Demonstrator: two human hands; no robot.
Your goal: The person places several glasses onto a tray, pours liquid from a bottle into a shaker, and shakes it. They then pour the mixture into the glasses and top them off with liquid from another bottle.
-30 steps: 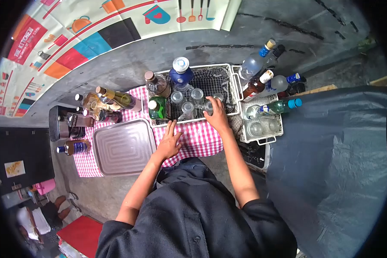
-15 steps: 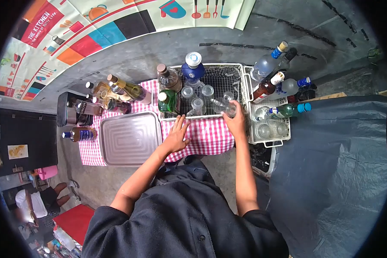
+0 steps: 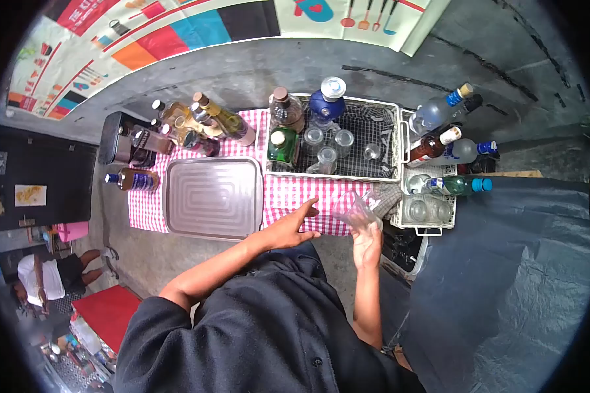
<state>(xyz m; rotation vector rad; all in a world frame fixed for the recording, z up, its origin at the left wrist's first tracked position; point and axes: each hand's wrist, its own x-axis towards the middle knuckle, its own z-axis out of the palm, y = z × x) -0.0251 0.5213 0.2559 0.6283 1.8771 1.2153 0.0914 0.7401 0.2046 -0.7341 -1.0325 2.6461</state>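
My right hand is wrapped round the lower part of a clear glass, tilted in front of the wire basket's right end. To its left, my left hand is empty, with its fingers apart over the red-checked cloth. The white wire basket holds several clear glasses, a small glass, a blue bottle, a green bottle and a brown-capped bottle. A grey cloth lies just beyond the held glass.
A grey tray lies left of the basket, with several bottles behind it. A smaller white basket with glasses and bottles stands at the right. Far left, another person is beside a red surface.
My right hand has lifted the glass out of the basket and brought it nearer my body. My left hand has left the basket's front edge. The view has shifted.
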